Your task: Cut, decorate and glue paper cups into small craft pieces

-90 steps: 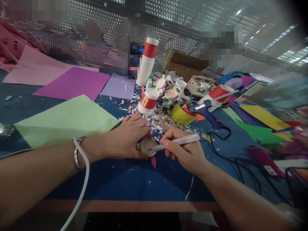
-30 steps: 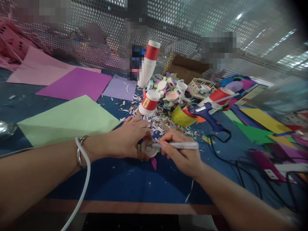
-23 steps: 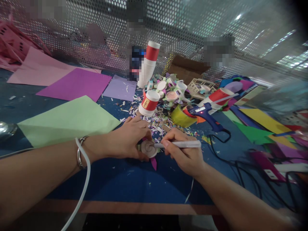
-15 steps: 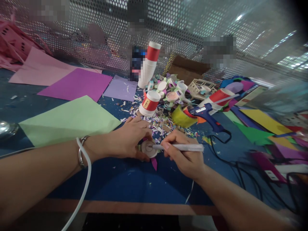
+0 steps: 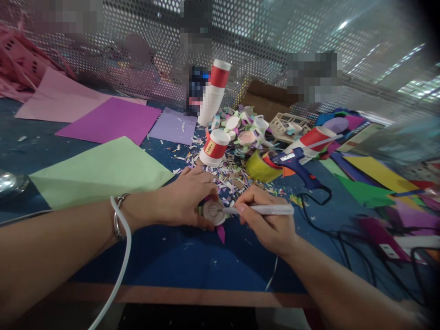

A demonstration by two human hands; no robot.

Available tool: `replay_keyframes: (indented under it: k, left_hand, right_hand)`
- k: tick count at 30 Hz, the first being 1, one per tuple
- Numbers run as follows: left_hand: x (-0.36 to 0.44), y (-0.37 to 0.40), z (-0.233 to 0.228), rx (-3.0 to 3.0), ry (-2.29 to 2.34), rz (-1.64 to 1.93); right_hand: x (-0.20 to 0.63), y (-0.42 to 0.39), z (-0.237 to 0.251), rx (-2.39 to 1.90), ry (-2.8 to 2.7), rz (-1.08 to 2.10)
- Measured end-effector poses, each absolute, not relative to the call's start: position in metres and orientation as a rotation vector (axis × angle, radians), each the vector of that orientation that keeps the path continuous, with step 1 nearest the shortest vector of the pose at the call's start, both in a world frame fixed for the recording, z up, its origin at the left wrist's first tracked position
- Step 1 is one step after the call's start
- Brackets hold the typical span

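While our left hand (image 5: 187,199) grips a small round white piece (image 5: 213,212) on or just over the blue tabletop (image 5: 185,270), a purple paper tip (image 5: 221,234) pokes out at its near side. Our right hand (image 5: 270,224) pinches a white pen (image 5: 271,210), point at the round top. If our left hand goes loose, the piece could twist and our pen could skid. Our left hand curls, palm down; our right hand bends toward it. Past our hands are paper scraps (image 5: 225,176) and a red-and-white cup (image 5: 213,149).
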State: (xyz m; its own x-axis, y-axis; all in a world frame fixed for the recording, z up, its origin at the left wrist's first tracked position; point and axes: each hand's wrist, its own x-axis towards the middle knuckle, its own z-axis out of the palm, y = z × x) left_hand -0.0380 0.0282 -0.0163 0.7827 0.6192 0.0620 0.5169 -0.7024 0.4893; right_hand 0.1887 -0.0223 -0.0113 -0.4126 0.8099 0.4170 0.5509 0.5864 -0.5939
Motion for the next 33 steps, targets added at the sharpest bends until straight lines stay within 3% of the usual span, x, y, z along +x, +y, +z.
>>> replay_keyframes:
  k: [33]
  left_hand:
    - [-0.0375,0.0289,-0.0158,2.512,0.847,0.325]
  right_hand:
    - [0.1819,-0.0261,-0.0084,-0.975,-2.152,0.511]
